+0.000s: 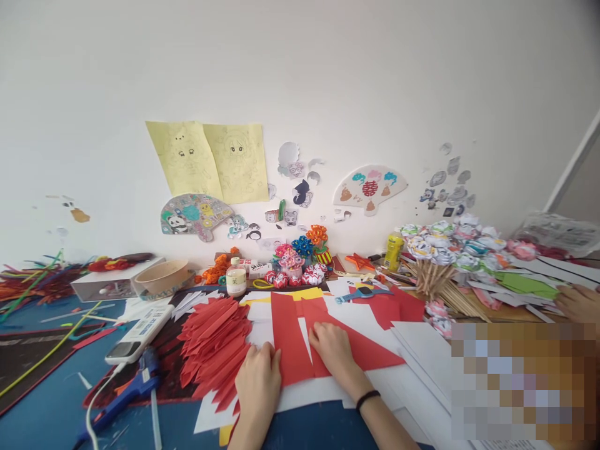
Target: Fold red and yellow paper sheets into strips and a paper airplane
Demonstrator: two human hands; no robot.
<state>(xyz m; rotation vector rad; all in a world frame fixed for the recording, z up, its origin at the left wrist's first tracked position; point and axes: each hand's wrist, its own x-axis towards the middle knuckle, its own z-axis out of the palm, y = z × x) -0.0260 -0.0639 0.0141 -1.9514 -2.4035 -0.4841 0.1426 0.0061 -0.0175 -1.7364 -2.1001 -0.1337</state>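
Both hands rest flat near the bottom centre of the frame. Left hand [259, 381] lies palm down, fingers together, holding nothing, on the lower left edge of a red sheet [293, 340]. Right hand [334, 347] lies just beside it, fingers spread and pressing the same sheet along a fold, gripping nothing; a black band circles its wrist. The red sheet sits at centre, on white paper [422, 350] that covers the blue surface [51, 406].

Left of the hands lies a fan of folded red strips [213, 340]. Further left are a white remote [140, 334] and, in the lower left, a blue glue gun [124, 394]. Above these stands a tan bowl [162, 276], and a small bottle [235, 279] stands near centre.

Behind the sheet sit small paper flowers [300, 262] and a blue watch [363, 292]. At right, a bundle of paper flowers on wooden sticks [438, 275] lies beside a yellow bottle [394, 251]. Another person's hand [579, 303] shows at the far right edge. Two yellow drawings [210, 159] hang on the white wall, upper left of centre.
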